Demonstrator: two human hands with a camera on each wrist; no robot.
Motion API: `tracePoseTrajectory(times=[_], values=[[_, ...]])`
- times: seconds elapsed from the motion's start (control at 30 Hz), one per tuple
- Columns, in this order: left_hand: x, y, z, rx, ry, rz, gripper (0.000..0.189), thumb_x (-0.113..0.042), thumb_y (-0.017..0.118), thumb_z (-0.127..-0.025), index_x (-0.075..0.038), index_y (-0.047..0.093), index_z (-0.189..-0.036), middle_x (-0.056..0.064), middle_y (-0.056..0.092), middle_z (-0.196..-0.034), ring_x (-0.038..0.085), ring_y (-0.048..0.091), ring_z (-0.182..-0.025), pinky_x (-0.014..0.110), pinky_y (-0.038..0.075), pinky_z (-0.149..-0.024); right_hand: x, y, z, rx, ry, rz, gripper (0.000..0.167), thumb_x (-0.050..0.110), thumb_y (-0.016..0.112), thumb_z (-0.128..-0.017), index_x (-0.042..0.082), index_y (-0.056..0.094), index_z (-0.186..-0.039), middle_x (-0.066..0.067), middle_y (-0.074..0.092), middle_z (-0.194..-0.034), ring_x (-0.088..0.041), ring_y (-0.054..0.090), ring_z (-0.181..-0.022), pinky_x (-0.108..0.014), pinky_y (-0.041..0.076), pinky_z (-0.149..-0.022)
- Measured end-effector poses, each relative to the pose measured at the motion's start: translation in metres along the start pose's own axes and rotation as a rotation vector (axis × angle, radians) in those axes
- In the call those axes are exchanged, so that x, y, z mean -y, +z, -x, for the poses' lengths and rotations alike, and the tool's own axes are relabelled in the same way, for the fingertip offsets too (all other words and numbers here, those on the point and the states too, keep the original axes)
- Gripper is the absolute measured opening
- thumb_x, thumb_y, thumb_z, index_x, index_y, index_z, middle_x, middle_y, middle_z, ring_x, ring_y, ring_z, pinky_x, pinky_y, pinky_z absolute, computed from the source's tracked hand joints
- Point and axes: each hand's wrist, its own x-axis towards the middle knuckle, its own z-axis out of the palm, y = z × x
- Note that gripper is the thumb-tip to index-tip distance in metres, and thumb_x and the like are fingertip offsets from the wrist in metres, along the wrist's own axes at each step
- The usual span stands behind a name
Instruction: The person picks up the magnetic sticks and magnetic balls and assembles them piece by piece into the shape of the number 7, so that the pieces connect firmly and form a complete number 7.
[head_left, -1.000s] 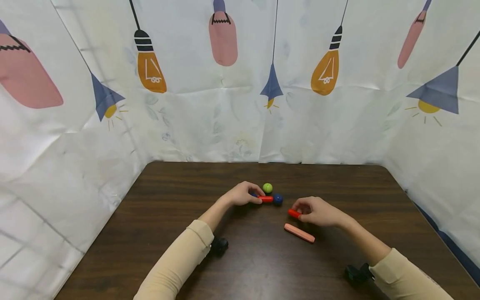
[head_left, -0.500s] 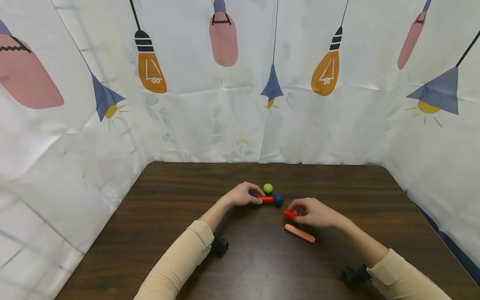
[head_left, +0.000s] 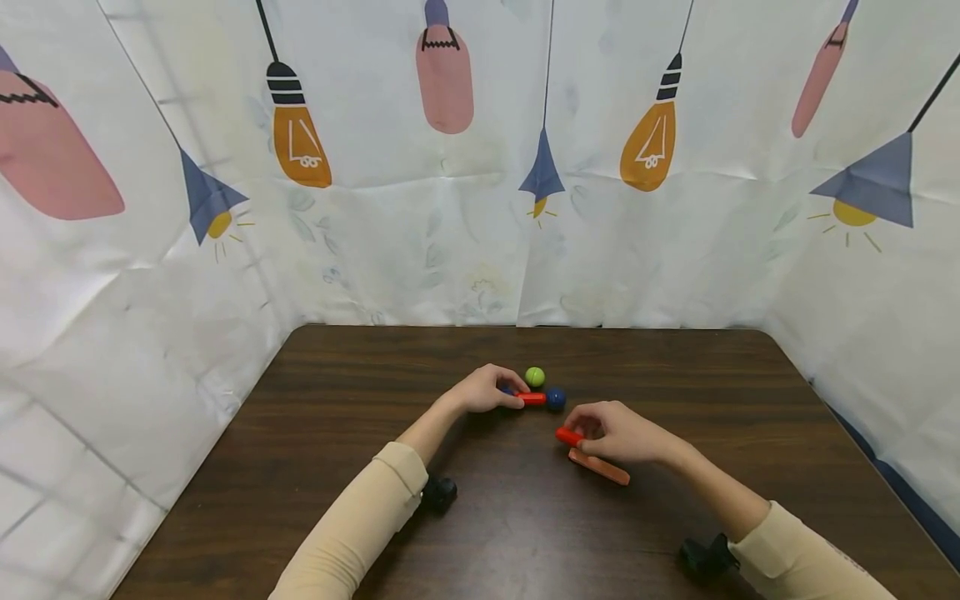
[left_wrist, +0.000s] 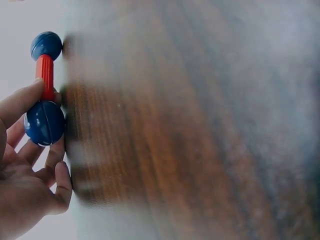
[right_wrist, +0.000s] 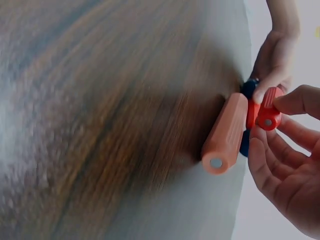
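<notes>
My left hand point(head_left: 483, 390) pinches a red magnetic rod point(left_wrist: 45, 70) that joins two blue balls, a far ball point(left_wrist: 47, 45) and a near ball point(left_wrist: 45, 123). The head view shows the far ball to the right, with the near one mostly behind my fingers. Thumb and fingertips of my right hand point(head_left: 626, 432) pinch a second short red rod point(right_wrist: 270, 109), its round metal end facing the right wrist camera. In the head view this rod is just beyond a longer salmon-orange rod point(head_left: 600, 467) lying on the table.
A light green ball point(head_left: 535, 377) sits right behind the blue-and-red piece. The brown wood table point(head_left: 360, 367) reaches back to a white patterned curtain point(head_left: 375, 250). Dark wrist cameras hang below both cuffs.
My right hand has moved left and slightly nearer with the short red rod, toward the orange rod's far end. The left hand and its piece have stayed put.
</notes>
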Motion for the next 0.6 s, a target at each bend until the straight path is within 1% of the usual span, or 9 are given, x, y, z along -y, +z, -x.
tracePoseTrajectory(times=[0.17, 0.37, 0.5, 0.6], values=[[-0.001, 0.0, 0.002, -0.007, 0.004, 0.01, 0.019, -0.017, 0.078, -0.094, -0.012, 0.078, -0.112, -0.003, 0.069, -0.103, 0.016, 0.057, -0.095, 0.036, 0.045, -0.088, 0.004, 0.004, -0.002, 0.015, -0.016, -0.01, 0.022, 0.005, 0.069, -0.092, 0.007, 0.07, -0.114, 0.004, 0.068, -0.089, -0.012, 0.061, -0.079, -0.029, 0.052, -0.073], [-0.001, -0.001, 0.002, -0.007, 0.014, 0.012, 0.019, -0.017, 0.078, -0.093, -0.012, 0.078, -0.112, -0.002, 0.07, -0.107, 0.016, 0.057, -0.097, 0.036, 0.045, -0.09, 0.009, 0.009, -0.007, 0.032, -0.041, -0.012, 0.022, 0.004, 0.069, -0.092, 0.007, 0.07, -0.114, 0.01, 0.067, -0.09, -0.01, 0.062, -0.081, -0.029, 0.052, -0.074], [0.0, -0.001, 0.002, -0.008, 0.03, 0.011, 0.02, -0.017, 0.078, -0.093, -0.01, 0.078, -0.111, -0.001, 0.07, -0.108, 0.017, 0.058, -0.096, 0.036, 0.046, -0.09, 0.012, 0.013, -0.009, 0.046, -0.053, -0.016, 0.021, 0.005, 0.069, -0.093, 0.006, 0.07, -0.114, 0.008, 0.068, -0.091, -0.01, 0.063, -0.082, -0.029, 0.053, -0.075], [0.0, -0.001, 0.001, -0.006, 0.03, 0.009, 0.02, -0.017, 0.079, -0.093, -0.01, 0.078, -0.111, -0.001, 0.07, -0.109, 0.016, 0.058, -0.096, 0.035, 0.046, -0.089, 0.014, 0.016, -0.012, 0.056, -0.055, -0.007, 0.02, 0.006, 0.068, -0.093, 0.007, 0.07, -0.114, 0.007, 0.067, -0.089, -0.01, 0.062, -0.08, -0.029, 0.053, -0.074]])
